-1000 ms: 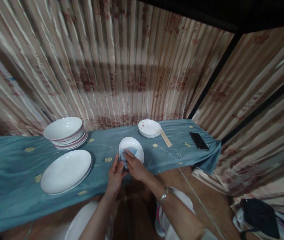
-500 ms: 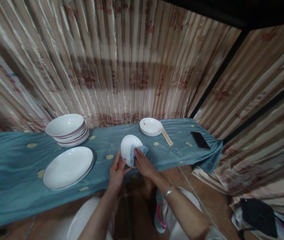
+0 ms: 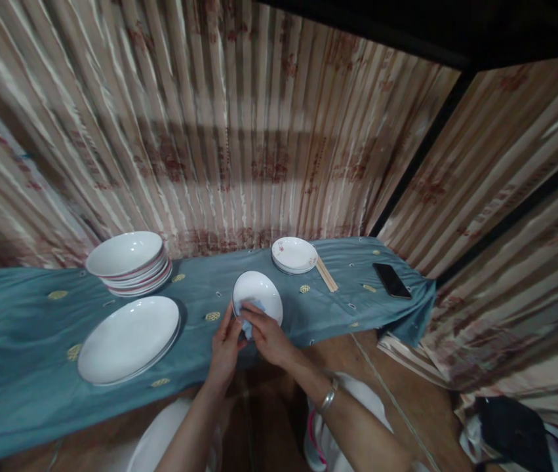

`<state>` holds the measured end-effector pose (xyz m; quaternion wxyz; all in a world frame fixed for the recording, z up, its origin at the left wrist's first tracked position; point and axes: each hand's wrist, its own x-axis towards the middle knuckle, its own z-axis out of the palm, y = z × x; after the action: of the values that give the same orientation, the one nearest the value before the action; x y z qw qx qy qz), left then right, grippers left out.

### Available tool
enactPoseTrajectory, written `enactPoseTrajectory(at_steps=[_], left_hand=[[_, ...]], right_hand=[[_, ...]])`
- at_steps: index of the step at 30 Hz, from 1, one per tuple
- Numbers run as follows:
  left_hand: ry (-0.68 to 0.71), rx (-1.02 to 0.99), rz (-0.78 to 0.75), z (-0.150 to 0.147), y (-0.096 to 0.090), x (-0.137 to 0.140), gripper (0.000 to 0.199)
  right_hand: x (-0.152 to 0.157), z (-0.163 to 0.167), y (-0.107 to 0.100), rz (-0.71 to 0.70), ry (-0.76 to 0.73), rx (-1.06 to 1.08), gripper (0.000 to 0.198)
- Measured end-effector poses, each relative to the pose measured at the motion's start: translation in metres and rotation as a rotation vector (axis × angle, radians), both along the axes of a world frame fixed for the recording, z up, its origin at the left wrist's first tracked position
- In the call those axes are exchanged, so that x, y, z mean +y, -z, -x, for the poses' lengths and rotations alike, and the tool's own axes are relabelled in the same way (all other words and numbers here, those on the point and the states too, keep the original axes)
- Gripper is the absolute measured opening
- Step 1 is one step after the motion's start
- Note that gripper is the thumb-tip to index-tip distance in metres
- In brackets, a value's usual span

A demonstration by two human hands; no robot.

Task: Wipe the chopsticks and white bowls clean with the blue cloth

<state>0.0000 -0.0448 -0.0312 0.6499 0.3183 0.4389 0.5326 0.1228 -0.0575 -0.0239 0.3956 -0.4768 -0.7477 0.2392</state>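
A small white plate with a dark rim (image 3: 259,286) is held up at the front edge of the cloth-covered table. My left hand (image 3: 226,337) grips it by its near left edge, thumb toward the face of the plate. My right hand (image 3: 266,333) is closed on a light blue cloth (image 3: 248,326), pressing it on the plate's lower left part, close to my left thumb. A silver bracelet (image 3: 328,395) is on my right wrist. My fingers partly hide the cloth and the near rim.
Stacked bowls and plates (image 3: 126,257) and large oval plates (image 3: 131,337) stand on the left of the blue tablecloth (image 3: 200,354). Small flowered plates (image 3: 294,253), wooden chopsticks (image 3: 326,275) and a black phone (image 3: 391,280) lie to the right. A pleated curtain (image 3: 239,164) hangs behind.
My right hand has moved the cloth from the plate's right side to its lower left, nearer my left hand. The plate has tilted somewhat. The view has shifted slightly.
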Motion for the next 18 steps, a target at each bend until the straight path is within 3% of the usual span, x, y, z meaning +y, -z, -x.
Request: enactPoseTrajectory(at_steps=[5,13,18], left_hand=[[0.001,0.008,-0.019,-0.002,-0.001,0.001,0.069],[0.050,0.026,-0.048,-0.006,0.000,-0.006,0.077],[0.054,0.021,-0.038,-0.003,-0.001,-0.009,0.081]], right_hand=[[0.013,0.006,-0.001,-0.074,0.059,-0.052,0.061],[0.055,-0.003,-0.001,-0.237,0.235,-0.176,0.064],[0.076,-0.023,0.003,-0.099,0.459,-0.323,0.054]])
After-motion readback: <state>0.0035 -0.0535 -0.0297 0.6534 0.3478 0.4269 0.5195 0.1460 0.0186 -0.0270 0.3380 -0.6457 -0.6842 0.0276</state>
